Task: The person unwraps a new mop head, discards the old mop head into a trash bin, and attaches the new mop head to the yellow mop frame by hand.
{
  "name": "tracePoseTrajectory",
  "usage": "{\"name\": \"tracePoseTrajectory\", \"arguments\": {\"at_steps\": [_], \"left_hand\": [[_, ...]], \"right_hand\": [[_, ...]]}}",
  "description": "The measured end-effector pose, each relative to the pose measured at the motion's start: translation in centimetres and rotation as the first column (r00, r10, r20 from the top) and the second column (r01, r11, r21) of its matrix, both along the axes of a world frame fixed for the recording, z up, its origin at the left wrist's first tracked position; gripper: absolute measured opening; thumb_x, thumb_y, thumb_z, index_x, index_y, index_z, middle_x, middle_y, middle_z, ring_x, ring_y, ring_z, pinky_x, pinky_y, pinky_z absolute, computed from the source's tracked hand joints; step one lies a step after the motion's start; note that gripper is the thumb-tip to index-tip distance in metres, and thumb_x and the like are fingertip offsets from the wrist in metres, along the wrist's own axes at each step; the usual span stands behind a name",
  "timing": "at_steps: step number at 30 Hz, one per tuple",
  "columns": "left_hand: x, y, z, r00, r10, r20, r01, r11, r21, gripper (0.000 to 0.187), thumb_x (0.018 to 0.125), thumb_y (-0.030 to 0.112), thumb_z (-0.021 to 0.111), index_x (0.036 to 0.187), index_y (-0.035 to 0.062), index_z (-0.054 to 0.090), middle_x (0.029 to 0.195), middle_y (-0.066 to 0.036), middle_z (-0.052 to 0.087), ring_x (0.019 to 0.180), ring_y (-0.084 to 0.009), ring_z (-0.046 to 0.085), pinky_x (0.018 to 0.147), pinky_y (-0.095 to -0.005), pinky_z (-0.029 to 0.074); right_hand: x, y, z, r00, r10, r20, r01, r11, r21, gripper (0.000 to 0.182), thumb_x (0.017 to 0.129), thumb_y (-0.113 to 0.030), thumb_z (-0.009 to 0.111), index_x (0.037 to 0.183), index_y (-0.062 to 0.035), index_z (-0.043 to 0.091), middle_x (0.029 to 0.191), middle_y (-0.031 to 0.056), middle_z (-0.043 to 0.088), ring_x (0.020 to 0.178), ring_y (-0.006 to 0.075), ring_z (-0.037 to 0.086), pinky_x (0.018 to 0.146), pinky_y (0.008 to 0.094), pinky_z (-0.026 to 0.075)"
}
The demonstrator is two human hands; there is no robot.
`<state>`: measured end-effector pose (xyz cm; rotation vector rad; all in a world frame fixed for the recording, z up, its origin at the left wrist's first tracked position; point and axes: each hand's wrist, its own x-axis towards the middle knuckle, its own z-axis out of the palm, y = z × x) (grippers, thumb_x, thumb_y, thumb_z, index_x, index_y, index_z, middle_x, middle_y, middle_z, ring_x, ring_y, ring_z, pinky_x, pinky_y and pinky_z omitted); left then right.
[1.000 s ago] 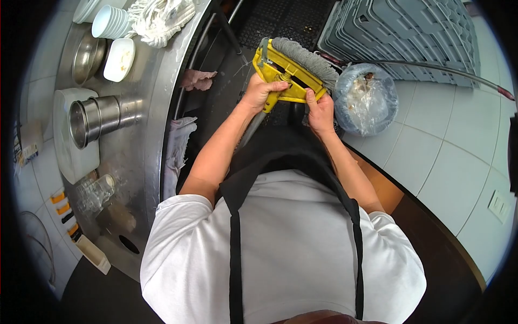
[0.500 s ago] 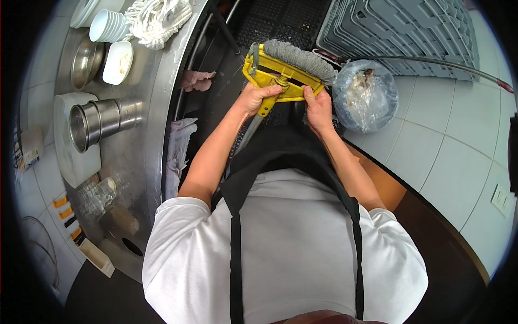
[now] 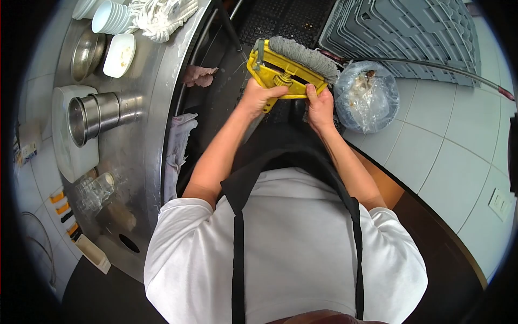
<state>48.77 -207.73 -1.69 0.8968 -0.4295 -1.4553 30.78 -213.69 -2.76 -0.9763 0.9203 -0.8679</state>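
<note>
A yellow mop clamp (image 3: pixel 258 70) is held up in front of me, with a grey mop head (image 3: pixel 305 58) along its far edge. My left hand (image 3: pixel 260 96) grips the clamp's near left part, its thumb lying over the yellow plastic near the spring. At the near right edge, my right hand (image 3: pixel 320 106) pinches the frame with its thumb on top. The grey handle runs down from the clamp toward my apron and is partly hidden behind my left arm.
On the left, a steel counter (image 3: pixel 141 167) holds steel pots (image 3: pixel 97 116), cups (image 3: pixel 112 17), a white dish (image 3: pixel 119 55) and white mop strands (image 3: pixel 162 16). A bag-lined bin (image 3: pixel 367 97) and stacked grey crates (image 3: pixel 410 35) stand on the right. Pink cloth (image 3: pixel 199 75) hangs beside the counter.
The clamp has tilted slightly, and my left thumb has shifted a little to the right on it. The view has moved slightly.
</note>
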Motion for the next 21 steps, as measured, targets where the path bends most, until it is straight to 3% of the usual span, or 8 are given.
{"name": "tracePoseTrajectory", "arguments": {"at_steps": [1,4,8,11,14,17,20,21], "left_hand": [[0.7,0.0,-0.4,0.992,-0.045,-0.120,0.040,0.998,-0.044,0.048,0.080,0.010,0.080,0.122,0.0030,0.058,0.120,-0.008,0.064,0.113,-0.0221,0.060,0.101,-0.0381,0.047],[1.4,-0.5,-1.1,0.975,-0.093,-0.201,0.094,0.996,-0.006,0.051,0.080,0.013,0.080,0.125,0.0039,0.056,0.120,-0.008,0.064,0.115,-0.0225,0.059,0.103,-0.0383,0.045],[0.6,-0.5,-1.7,0.995,-0.084,0.053,0.084,0.996,0.003,0.051,0.083,0.011,0.077,0.127,0.0040,0.053,0.120,-0.007,0.064,0.117,-0.0221,0.058,0.105,-0.0370,0.044],[-0.2,-0.5,-1.2,0.992,-0.014,0.123,0.008,0.999,0.042,0.050,0.081,0.005,0.077,0.126,0.0032,0.053,0.117,-0.007,0.064,0.114,-0.0219,0.060,0.101,-0.0357,0.047],[0.8,-0.8,-0.4,0.969,-0.029,-0.246,0.031,1.000,0.004,0.053,0.079,0.000,0.076,0.126,0.0024,0.052,0.118,-0.008,0.063,0.113,-0.0218,0.061,0.099,-0.0354,0.049],[1.1,-0.8,-1.1,0.979,-0.086,-0.187,0.089,0.996,0.006,0.053,0.081,0.002,0.075,0.129,0.0021,0.051,0.123,-0.009,0.061,0.115,-0.0224,0.060,0.100,-0.0364,0.048],[0.8,-0.8,-2.1,0.987,-0.143,0.071,0.140,0.989,0.046,0.054,0.084,0.004,0.073,0.132,0.0021,0.049,0.128,-0.009,0.059,0.120,-0.0223,0.057,0.104,-0.0370,0.044],[0.8,-0.7,-1.6,0.991,-0.130,0.025,0.129,0.991,0.027,0.053,0.083,0.003,0.073,0.131,0.0021,0.050,0.127,-0.009,0.060,0.118,-0.0222,0.058,0.103,-0.0370,0.045]], "right_hand": [[-0.1,0.1,-0.1,1.000,0.009,-0.001,-0.009,1.000,0.014,0.033,0.099,-0.017,0.059,0.124,0.0039,0.055,0.123,0.0078,0.062,0.112,0.0159,0.055,0.101,0.0298,0.039],[0.0,0.2,-0.2,0.999,0.006,0.032,-0.007,1.000,0.019,0.033,0.099,-0.016,0.059,0.125,0.0041,0.055,0.124,0.0079,0.062,0.112,0.0160,0.055,0.101,0.0299,0.039],[0.2,0.4,0.9,0.999,-0.014,-0.038,0.014,1.000,-0.004,0.033,0.099,-0.016,0.059,0.125,0.0040,0.055,0.124,0.0083,0.062,0.112,0.0162,0.056,0.101,0.0300,0.039],[0.1,0.3,0.1,1.000,-0.026,-0.003,0.026,1.000,-0.012,0.033,0.098,-0.015,0.059,0.125,0.0039,0.055,0.124,0.0085,0.062,0.112,0.0164,0.056,0.101,0.0300,0.040],[-0.1,0.4,-0.3,0.999,-0.034,-0.002,0.034,0.999,0.013,0.033,0.098,-0.015,0.059,0.125,0.0037,0.056,0.124,0.0086,0.062,0.112,0.0164,0.056,0.101,0.0301,0.040],[0.2,0.4,0.0,0.998,-0.028,0.052,0.028,1.000,0.010,0.031,0.098,-0.014,0.059,0.124,0.0034,0.056,0.124,0.0084,0.062,0.112,0.0164,0.056,0.100,0.0302,0.040],[0.1,0.4,0.1,1.000,-0.010,0.013,0.010,1.000,0.015,0.031,0.098,-0.013,0.059,0.124,0.0034,0.057,0.124,0.0084,0.062,0.111,0.0165,0.057,0.100,0.0305,0.041],[0.0,0.5,0.1,1.000,-0.010,0.005,0.010,1.000,0.009,0.031,0.098,-0.013,0.059,0.124,0.0035,0.057,0.123,0.0084,0.062,0.111,0.0165,0.057,0.100,0.0305,0.041]]}}
